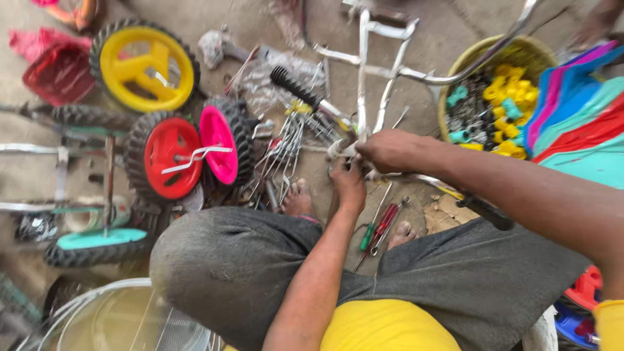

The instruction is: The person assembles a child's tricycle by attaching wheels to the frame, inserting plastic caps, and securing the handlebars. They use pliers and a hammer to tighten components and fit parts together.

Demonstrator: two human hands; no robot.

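Nearest the camera, the knees in grey trousers (260,260) filled the bottom of the view, with a yellow shirt (383,328) at six o'clock. Between the bare feet lay two screwdrivers (380,224), one green-handled, one red.

Just beyond, the left hand (349,183) and the right hand (388,149) met at the centre over a joint of the white metal frame (364,78). Each grip was closed around that joint, but what small part the fingers pinched was hidden beneath them and could not be made out. The frame ran up toward twelve o'clock, its top cut off by the edge. A black handlebar grip (296,88) stuck out at eleven o'clock.

At nine o'clock stood a red wheel (166,158) touching a pink wheel (224,144); farther, at ten o'clock, a yellow wheel (144,65). At two o'clock a yellow basket (468,62) held small yellow and teal pieces, partly covered by striped cloth (578,117).
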